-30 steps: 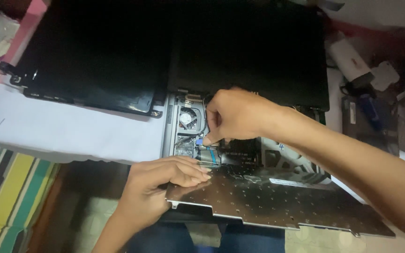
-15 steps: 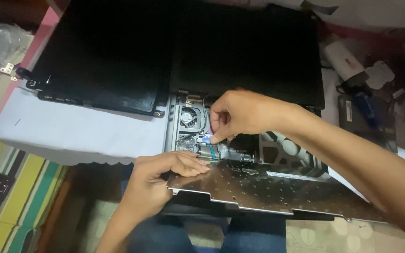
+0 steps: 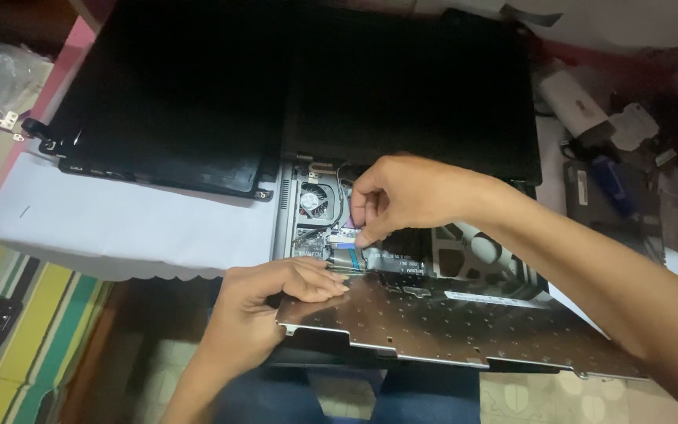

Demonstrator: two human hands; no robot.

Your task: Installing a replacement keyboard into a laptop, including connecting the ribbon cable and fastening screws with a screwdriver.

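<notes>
**Both hands working inside an opened laptop**

Pinching with thumb and forefinger, the right hand (image 3: 402, 196) is closing its grip on a small part at the connector end of a flat ribbon cable (image 3: 348, 255) inside the laptop (image 3: 402, 86); exactly what sits between the fingertips is too small to tell. Its other fingers are curling loosely above the board. The left hand (image 3: 264, 302) is lying with fingers together and stretched flat, its fingertips pressing on the upper left corner of the keyboard (image 3: 449, 326), just beside the cable.

The keyboard is lying upside down, its metal back showing, tilting over the front edge of the laptop base and reaching out past the tabletop (image 3: 119, 228) towards the person. The cable is running between the keyboard's upper edge and the exposed board. A round fan (image 3: 312, 200) is sitting just left of the right hand, in the open base.

The laptop's dark screen is lying open and flat behind the hands. A second black laptop lid (image 3: 166, 102) is resting to the left on the white tabletop. At the right, a clutter of small parts (image 3: 614, 157) is lying near the laptop. A striped cloth (image 3: 25, 330) is showing at lower left, below the tabletop.
</notes>
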